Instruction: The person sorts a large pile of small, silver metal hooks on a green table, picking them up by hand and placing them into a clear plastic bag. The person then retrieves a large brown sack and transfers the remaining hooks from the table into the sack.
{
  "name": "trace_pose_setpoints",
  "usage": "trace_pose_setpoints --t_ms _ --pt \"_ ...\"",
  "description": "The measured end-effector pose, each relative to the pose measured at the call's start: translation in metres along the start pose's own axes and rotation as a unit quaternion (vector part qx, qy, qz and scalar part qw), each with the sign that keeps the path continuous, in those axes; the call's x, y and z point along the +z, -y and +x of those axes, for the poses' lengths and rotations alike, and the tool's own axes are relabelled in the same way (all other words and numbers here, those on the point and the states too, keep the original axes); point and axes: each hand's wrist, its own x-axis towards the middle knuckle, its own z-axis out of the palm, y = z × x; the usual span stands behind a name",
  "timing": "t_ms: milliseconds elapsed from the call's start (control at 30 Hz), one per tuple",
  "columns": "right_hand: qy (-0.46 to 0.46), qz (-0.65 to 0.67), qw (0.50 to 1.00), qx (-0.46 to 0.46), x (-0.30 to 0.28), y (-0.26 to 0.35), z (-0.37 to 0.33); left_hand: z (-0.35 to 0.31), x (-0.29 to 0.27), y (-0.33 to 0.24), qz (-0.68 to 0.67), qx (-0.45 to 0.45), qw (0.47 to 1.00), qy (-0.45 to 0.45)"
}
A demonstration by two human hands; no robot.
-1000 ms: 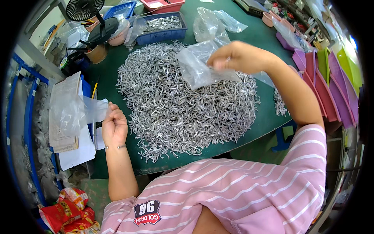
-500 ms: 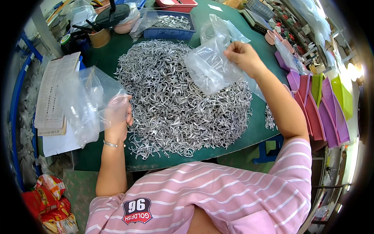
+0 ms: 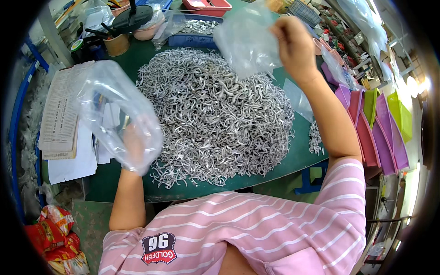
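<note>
In my right hand (image 3: pixel 295 48), raised over the far right of the heap, the fingers pinch a clear plastic bag (image 3: pixel 250 43) that hangs to their left. My left hand (image 3: pixel 135 140) is at the heap's left edge, seen through a second clear plastic bag (image 3: pixel 103 85) that spreads around it and up to the left. Its fingers are blurred behind the plastic, so I cannot tell whether they grip it. Between my hands lies a large heap of small silver-grey metal pieces (image 3: pixel 215 119), many curved, some star-shaped.
A blue bin (image 3: pixel 192 40) of metal pieces stands behind the heap, with a red tray (image 3: pixel 208 6) beyond. Printed papers (image 3: pixel 59 110) lie at left. A flat clear bag (image 3: pixel 298 98) and a few pieces (image 3: pixel 315 137) sit right. Coloured trays (image 3: pixel 380 133) stack at far right.
My right hand has lifted up and away with its bag, uncovering more of the heap. The left bag has swung and opened out toward the right, now covering my left hand and wrist.
</note>
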Motion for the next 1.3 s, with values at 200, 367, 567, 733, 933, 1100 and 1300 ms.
trace_pose_setpoints --t_ms 200,367,567,733,933,1100,1300 --pt "0.102 0.14 0.973 0.155 0.004 0.035 -0.001 0.022 -0.002 -0.007 -0.047 -0.067 0.997 0.008" --pt "0.319 0.303 0.863 0.249 0.009 0.101 -0.016 0.042 -0.003 -0.039 -0.017 -0.087 0.995 -0.037" --pt "0.255 0.264 0.93 -0.005 0.0 0.126 -0.032 0.049 0.004 -0.038 -0.447 -0.271 0.851 -0.05" --pt "0.18 0.234 0.953 -0.068 0.01 0.161 -0.049 0.049 0.043 0.002 -0.507 -0.161 0.845 -0.045" --pt "-0.082 -0.039 0.995 0.046 -0.021 0.041 -0.03 0.063 0.029 -0.06 -0.32 -0.159 0.925 -0.13" --pt "0.01 -0.321 0.937 0.139 -0.054 -0.106 -0.084 0.046 0.047 -0.049 0.0 -0.01 1.0 0.003" --pt "0.334 -0.159 0.809 0.457 -0.024 -0.19 -0.207 0.034 0.071 -0.056 0.083 0.014 0.995 0.061"
